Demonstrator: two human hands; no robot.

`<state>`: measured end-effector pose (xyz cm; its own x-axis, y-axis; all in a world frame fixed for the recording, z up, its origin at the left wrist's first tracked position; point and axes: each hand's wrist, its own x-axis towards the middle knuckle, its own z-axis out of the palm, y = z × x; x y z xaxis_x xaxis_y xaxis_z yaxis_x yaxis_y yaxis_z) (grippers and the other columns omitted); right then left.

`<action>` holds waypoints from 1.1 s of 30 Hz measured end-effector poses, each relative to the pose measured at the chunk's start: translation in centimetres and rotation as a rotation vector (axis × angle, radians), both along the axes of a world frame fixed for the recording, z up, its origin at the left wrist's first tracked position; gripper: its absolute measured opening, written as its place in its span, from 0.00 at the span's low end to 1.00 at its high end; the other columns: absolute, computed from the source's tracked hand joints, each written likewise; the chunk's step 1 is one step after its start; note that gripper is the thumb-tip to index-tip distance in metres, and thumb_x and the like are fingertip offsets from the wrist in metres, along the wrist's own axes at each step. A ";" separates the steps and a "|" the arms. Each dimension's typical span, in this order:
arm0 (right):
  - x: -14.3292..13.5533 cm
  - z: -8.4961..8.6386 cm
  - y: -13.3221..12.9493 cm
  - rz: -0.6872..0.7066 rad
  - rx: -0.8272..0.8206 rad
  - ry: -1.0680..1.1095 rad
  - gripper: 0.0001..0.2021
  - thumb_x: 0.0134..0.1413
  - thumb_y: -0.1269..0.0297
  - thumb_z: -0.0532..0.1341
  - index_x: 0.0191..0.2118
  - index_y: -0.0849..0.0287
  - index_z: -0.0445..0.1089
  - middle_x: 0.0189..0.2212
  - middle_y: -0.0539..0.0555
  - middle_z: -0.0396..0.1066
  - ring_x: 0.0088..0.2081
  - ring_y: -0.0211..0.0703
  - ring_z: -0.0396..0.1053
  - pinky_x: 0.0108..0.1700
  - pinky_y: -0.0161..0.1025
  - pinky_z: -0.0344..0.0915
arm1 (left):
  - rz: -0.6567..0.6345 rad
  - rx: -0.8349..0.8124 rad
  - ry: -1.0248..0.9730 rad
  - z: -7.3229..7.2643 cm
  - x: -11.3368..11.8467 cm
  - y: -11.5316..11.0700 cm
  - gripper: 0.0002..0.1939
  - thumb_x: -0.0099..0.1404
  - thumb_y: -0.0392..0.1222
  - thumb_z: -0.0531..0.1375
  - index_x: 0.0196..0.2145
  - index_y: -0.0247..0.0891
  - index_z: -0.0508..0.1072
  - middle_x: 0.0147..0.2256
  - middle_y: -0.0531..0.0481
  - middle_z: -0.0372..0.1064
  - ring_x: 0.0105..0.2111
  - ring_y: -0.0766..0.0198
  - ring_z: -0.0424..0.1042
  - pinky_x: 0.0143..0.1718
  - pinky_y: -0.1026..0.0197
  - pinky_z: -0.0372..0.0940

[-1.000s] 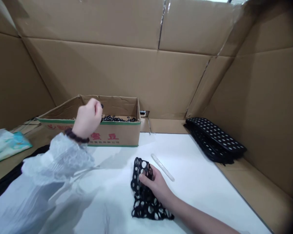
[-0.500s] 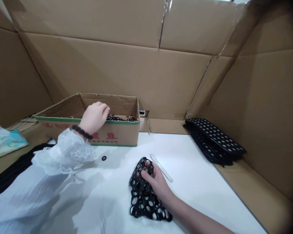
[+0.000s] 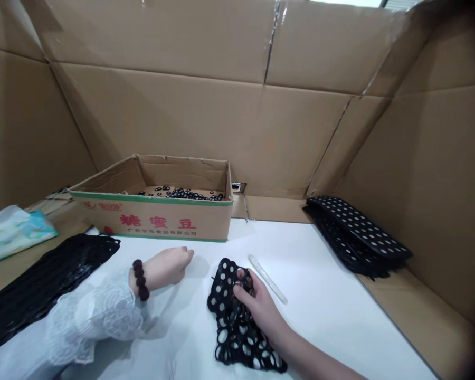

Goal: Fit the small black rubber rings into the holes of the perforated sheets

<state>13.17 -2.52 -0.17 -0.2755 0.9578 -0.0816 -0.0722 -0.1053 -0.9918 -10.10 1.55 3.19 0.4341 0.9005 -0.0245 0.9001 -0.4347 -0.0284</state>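
Observation:
My right hand grips a floppy black sheet with round holes, thumb on top, over the white table. The sheet's lower part spreads on the tabletop and its upper part bends up at the fingers. My left hand, with a dark beaded bracelet at the wrist, is low over the table left of the sheet. Its fingers are closed together; what they hold, if anything, is hidden. Behind it stands a cardboard box with many small black rings inside.
A clear whitish stick lies right of my right hand. Folded black sheets with holes rest at the right. At the left are a bundle of black strips and a tissue pack. Cardboard walls enclose the table.
My left hand has come down from the box's front edge to the table, where a loose black ring lay; that ring is out of sight now. My right hand keeps hold of the sheet.

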 end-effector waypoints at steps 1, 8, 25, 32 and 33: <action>0.0 -0.1 0.1 0.007 0.004 -0.002 0.10 0.46 0.62 0.58 0.36 0.59 0.61 0.32 0.50 0.65 0.37 0.41 0.64 0.42 0.38 0.59 | -0.016 0.031 -0.059 1.5 0.1 0.4 0.09 0.52 0.28 0.47 0.28 0.36 0.64 0.27 0.47 0.64 0.26 0.62 0.65 0.27 0.63 0.58; 0.1 -0.4 0.2 0.029 0.014 0.037 0.13 0.46 0.61 0.58 0.40 0.59 0.63 0.38 0.53 0.67 0.41 0.44 0.64 0.45 0.41 0.59 | 0.200 0.645 -0.263 10.6 -2.5 5.7 0.12 0.58 0.41 0.49 0.38 0.34 0.65 0.40 0.44 0.60 0.38 0.59 0.63 0.42 0.59 0.58; 0.1 0.4 0.1 0.074 0.123 0.040 0.15 0.46 0.63 0.59 0.42 0.58 0.62 0.35 0.51 0.68 0.39 0.42 0.65 0.43 0.39 0.60 | -0.123 0.108 -0.219 -0.9 7.4 -3.6 0.18 0.63 0.39 0.44 0.51 0.37 0.53 0.36 0.45 0.64 0.34 0.59 0.67 0.33 0.59 0.62; 0.1 0.4 0.1 0.106 0.122 -0.061 0.08 0.50 0.63 0.55 0.33 0.61 0.67 0.26 0.51 0.68 0.31 0.40 0.66 0.37 0.37 0.60 | -0.212 0.320 -0.083 -2.3 8.0 -4.4 0.18 0.61 0.34 0.46 0.50 0.32 0.55 0.42 0.38 0.61 0.39 0.54 0.63 0.37 0.54 0.61; 0.0 0.4 0.0 0.119 0.128 -0.057 0.08 0.51 0.64 0.54 0.33 0.61 0.67 0.25 0.50 0.68 0.30 0.40 0.66 0.37 0.37 0.60 | -0.217 0.344 -0.062 -2.4 8.0 -4.4 0.17 0.62 0.35 0.45 0.49 0.31 0.56 0.41 0.38 0.61 0.39 0.53 0.63 0.36 0.54 0.60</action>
